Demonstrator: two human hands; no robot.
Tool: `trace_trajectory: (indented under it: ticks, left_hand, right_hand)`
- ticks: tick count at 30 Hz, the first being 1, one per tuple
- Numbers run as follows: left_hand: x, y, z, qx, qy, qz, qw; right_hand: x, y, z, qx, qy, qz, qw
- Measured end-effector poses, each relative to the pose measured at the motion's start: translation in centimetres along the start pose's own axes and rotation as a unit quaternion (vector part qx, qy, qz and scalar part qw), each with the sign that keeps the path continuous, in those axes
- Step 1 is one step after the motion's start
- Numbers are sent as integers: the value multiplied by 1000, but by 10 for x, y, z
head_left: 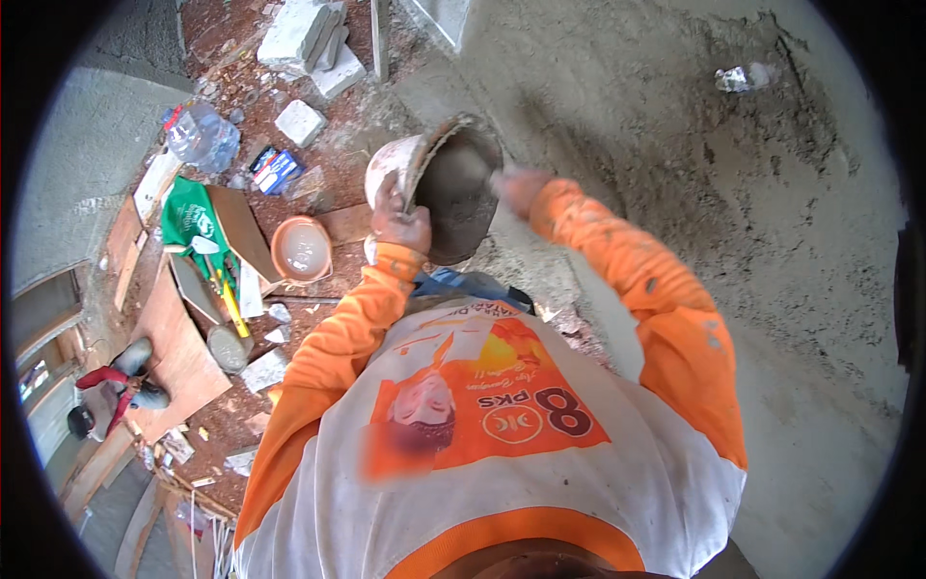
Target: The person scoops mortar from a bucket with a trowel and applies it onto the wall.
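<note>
A whitish bucket point(394, 166), tilted on its side, holds wet grey mortar point(455, 207) and has a grey crust round its mouth. My left hand point(400, 220) is closed on the near left part of its rim. At the right edge of the mouth is my right hand point(522, 190), smeared by motion, its fingers unclear. A paler grey patch point(465, 170) shows inside the bucket beside that hand; whether it is a tool or mortar I cannot tell. Both arms wear orange sleeves spotted with grey.
Grey mortar surface point(675, 145) spreads to the right, with crumpled clear plastic point(746, 77) on it. On the left lie an orange tub point(301, 249), a green bag point(196, 214), a yellow-handled tool point(233, 307), a water jug point(202, 135) and pale blocks point(307, 37). A person point(118, 391) sits lower left.
</note>
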State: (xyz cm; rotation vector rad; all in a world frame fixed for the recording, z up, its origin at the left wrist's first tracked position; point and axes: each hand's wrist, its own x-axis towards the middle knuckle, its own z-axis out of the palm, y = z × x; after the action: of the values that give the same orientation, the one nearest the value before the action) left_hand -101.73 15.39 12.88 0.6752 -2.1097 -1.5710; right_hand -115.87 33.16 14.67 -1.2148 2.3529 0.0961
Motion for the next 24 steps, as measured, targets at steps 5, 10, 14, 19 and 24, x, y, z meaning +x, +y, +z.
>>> trace_trajectory:
  ticks: [5,10,14,19,24]
  left_hand:
    - [1,51,13,37,-37,9,999]
    - [5,60,9,154,-155,153,964]
    - [18,34,-18,-53,-90,-95,990]
    - [14,-17,-27,17,-44,-177,983]
    - [14,-50,-13,92,-14,-221,971]
  right_hand:
    - [40,27,14,-210,-213,16,954]
    - [29,29,144,63,19,-200,978]
    - [2,-9,145,50,89,-330,938]
    - [-32,-21,65,232,88,71,966]
    - [-13,-19,25,167,2,160,973]
